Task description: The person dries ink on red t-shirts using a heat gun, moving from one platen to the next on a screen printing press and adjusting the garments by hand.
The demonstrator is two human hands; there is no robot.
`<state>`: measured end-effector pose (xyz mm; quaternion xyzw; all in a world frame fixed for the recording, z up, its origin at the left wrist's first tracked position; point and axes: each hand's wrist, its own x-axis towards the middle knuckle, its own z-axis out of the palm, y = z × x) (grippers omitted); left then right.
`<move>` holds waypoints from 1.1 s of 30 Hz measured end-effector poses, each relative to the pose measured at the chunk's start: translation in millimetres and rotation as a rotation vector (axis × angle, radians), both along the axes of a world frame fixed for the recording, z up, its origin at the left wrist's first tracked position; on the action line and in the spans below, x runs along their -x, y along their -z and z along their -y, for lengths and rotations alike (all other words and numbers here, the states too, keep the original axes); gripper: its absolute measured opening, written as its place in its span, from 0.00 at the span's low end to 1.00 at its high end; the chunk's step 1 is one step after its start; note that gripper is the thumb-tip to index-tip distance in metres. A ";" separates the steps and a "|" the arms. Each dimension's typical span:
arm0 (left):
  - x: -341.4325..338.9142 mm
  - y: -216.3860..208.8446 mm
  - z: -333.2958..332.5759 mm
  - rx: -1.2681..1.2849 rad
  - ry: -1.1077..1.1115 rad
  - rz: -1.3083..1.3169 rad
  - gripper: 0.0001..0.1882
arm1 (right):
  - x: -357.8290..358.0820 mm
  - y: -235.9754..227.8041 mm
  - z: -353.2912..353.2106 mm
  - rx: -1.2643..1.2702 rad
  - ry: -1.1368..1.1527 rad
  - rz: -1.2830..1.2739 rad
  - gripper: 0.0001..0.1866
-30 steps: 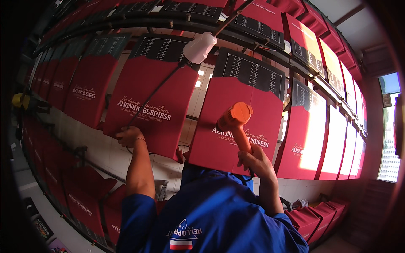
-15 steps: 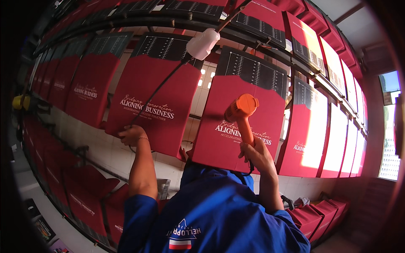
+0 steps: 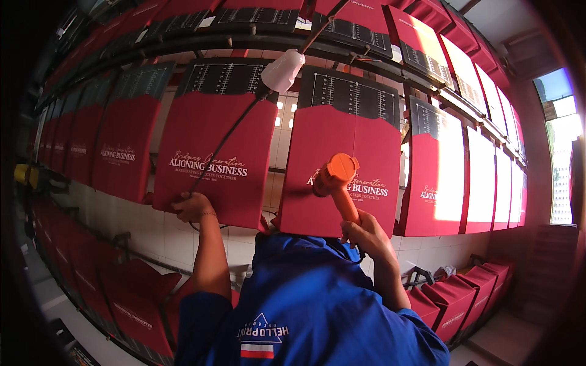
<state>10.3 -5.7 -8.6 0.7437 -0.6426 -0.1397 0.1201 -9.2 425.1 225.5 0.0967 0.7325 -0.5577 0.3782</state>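
Overhead, right hand [image 3: 366, 235] clenched around orange tool [image 3: 339, 183], left hand [image 3: 192, 206] gripping red sheet [image 3: 217, 165] edge.

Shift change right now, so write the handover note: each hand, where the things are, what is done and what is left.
Left hand: gripping the lower edge of a hanging red bag, steadying it.
Right hand: closed on the handle of an orange heat gun, its head up against the neighbouring red bag.
Both bags hang from the top rail; a white lamp hangs between them.
Done: cannot tell which bags have been treated.
Left: likely the bag under the gun, then the rest of the row to the right.
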 end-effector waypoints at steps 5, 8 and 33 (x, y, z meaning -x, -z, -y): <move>-8.7 -0.8 -4.9 0.001 0.073 -0.050 0.34 | -2.8 -8.1 3.8 -0.033 0.010 -0.024 0.17; -15.5 5.2 0.2 0.014 0.113 -0.072 0.34 | -11.2 -0.1 4.4 -0.013 0.047 -0.060 0.17; -36.6 12.2 -8.7 0.107 0.282 -0.210 0.30 | -32.5 11.9 -26.4 -0.071 0.290 -0.113 0.13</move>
